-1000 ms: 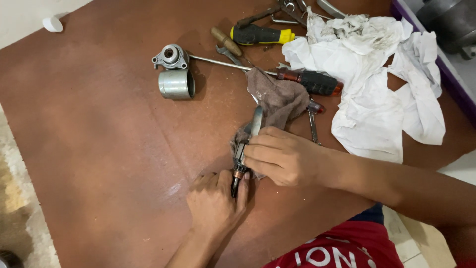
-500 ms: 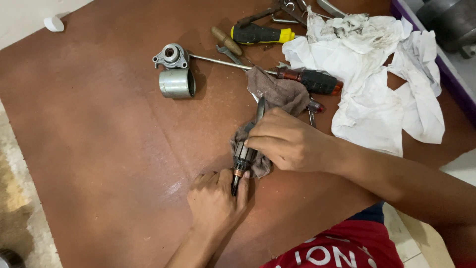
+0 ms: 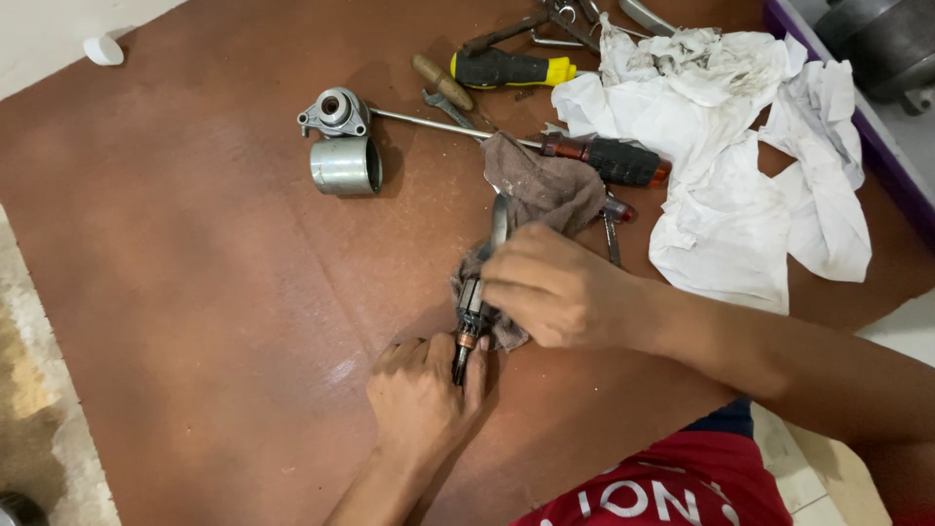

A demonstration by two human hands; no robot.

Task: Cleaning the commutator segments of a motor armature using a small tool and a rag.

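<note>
Brown board: slim greasy metal rotor point(image 3: 469, 321), copper-banded, pinched by both hands' fingers point(image 3: 506, 282)

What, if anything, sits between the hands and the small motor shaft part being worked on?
Only the brown rag: the right hand presses it around the shaft part. The left hand touches the part's lower tip directly, nothing between.

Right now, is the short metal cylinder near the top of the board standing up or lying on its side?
Lying on its side. The metal cylinder shows its curved wall to the camera, open ends facing sideways, on the brown board.
</note>
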